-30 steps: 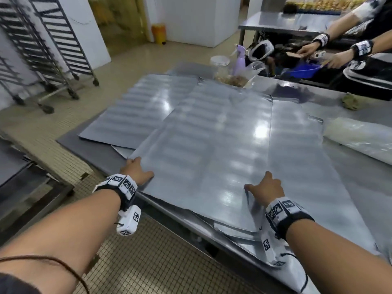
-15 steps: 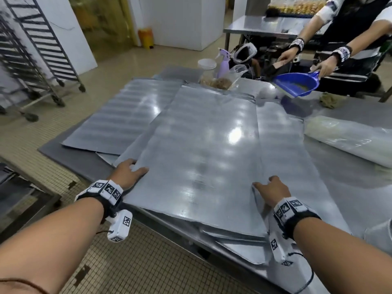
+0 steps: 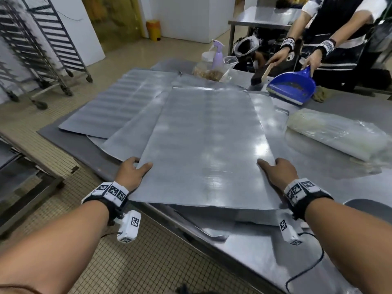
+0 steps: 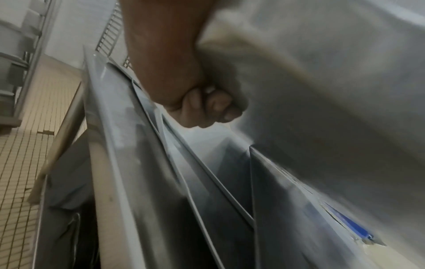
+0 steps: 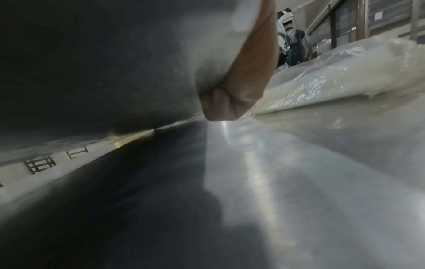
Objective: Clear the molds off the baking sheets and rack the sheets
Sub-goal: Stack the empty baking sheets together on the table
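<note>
Here both hands, left hand [image 3: 132, 173] and right hand [image 3: 279, 174], grip the top baking sheet [image 3: 209, 145].

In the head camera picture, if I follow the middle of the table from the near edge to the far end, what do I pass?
Top baking sheet, gripped by the left hand and right hand → blue dustpan → purple spray bottle → yellow bin on the floor beyond.

My head camera looked forward and down over the steel table [image 3: 275, 251]. Each wrist camera sat low and close (blurred), looking along my curled fingers [image 4: 214, 107] under the top baking sheet [image 3: 207, 149], which all three views shared.
</note>
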A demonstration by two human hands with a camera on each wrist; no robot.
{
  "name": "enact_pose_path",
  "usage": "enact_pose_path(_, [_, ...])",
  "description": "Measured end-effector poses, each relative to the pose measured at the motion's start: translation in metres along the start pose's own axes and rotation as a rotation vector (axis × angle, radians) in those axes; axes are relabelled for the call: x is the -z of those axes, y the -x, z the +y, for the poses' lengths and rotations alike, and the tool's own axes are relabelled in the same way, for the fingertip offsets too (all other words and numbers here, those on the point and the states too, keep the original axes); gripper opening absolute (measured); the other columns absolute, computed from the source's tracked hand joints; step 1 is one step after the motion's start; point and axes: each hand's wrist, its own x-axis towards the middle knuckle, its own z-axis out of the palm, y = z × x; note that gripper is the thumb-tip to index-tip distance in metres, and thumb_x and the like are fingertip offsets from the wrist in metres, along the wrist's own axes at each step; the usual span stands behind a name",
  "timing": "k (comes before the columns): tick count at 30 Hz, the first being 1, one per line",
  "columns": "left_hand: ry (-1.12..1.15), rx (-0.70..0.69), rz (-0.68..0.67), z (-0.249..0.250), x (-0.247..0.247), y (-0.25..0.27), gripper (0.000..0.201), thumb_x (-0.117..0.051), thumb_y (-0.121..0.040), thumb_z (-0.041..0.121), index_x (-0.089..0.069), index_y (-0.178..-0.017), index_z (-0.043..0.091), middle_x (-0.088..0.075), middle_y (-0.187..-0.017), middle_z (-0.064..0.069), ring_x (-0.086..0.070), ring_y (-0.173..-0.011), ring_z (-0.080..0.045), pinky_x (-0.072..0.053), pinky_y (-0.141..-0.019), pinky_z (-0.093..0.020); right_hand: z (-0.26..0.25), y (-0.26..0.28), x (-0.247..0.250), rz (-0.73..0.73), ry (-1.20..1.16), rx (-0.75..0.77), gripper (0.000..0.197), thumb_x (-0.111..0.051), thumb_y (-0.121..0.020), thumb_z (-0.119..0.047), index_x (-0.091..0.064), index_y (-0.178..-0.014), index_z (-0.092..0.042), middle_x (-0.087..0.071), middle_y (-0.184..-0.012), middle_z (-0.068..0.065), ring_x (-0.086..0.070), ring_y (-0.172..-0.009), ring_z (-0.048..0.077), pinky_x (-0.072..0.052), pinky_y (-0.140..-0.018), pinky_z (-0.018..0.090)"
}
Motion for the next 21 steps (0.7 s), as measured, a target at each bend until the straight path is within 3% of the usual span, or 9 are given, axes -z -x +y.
enact_pose_path(5, [0.018,-0.034,0.022,0.015,-0.046,0.024,0.038,-0.080,-0.085,0.033,-0.064,-0.107,0.005,-0.074,-0.092,-0.014,-0.071,-0.079,-0.027,-0.060,-0.078,-0.043,0.033,0.001,0.034,0.065,0.006,0.009,0.071,-0.058,-0.090,-0.061,-0.059,-0.121,0.002,-0.063,-0.123,0.021,-0.059,-0.110,0.039,-0.044,-0.084,0.038])
enact_pose_path(10, [0.053,-0.068,-0.006,0.030,-0.070,0.029,0.032,-0.078,-0.087,0.030,-0.062,-0.106,0.010,-0.072,-0.090,-0.010,-0.070,-0.077,-0.023,-0.057,-0.073,-0.036,0.063,-0.006,0.040,0.110,-0.081,-0.013,0.063,-0.059,-0.084,-0.067,-0.063,-0.098,-0.006,-0.069,-0.103,0.014,-0.061,-0.087,0.033,-0.047,-0.076,0.037])
enact_pose_path(14, [0.031,-0.074,-0.011,0.034,-0.079,0.022,0.035,-0.079,-0.086,0.033,-0.062,-0.108,0.011,-0.072,-0.091,-0.010,-0.071,-0.080,-0.025,-0.058,-0.074,-0.037,0.072,-0.014,0.038,0.114,-0.097,-0.025,0.065,-0.060,-0.084,-0.067,-0.065,-0.104,-0.006,-0.070,-0.104,0.014,-0.063,-0.089,0.034,-0.049,-0.076,0.037])
enact_pose_path(17, [0.003,-0.061,-0.008,0.032,-0.083,0.016,0.037,-0.079,-0.085,0.035,-0.063,-0.107,0.010,-0.073,-0.091,-0.011,-0.071,-0.080,-0.026,-0.058,-0.074,-0.037,0.072,-0.022,0.036,0.106,-0.104,-0.031,0.057,-0.062,-0.085,-0.064,-0.065,-0.098,-0.008,-0.070,-0.099,0.012,-0.061,-0.082,0.031,-0.047,-0.072,0.035])
enact_pose_path(21, [-0.015,-0.031,-0.019,0.028,-0.090,0.010,0.036,-0.079,-0.085,0.038,-0.064,-0.104,0.010,-0.074,-0.091,-0.010,-0.072,-0.082,-0.028,-0.059,-0.076,-0.039,0.077,-0.035,0.031,0.092,-0.055,-0.043,0.066,-0.058,-0.084,-0.068,-0.065,-0.105,-0.006,-0.069,-0.104,0.013,-0.063,-0.088,0.034,-0.051,-0.078,0.038])
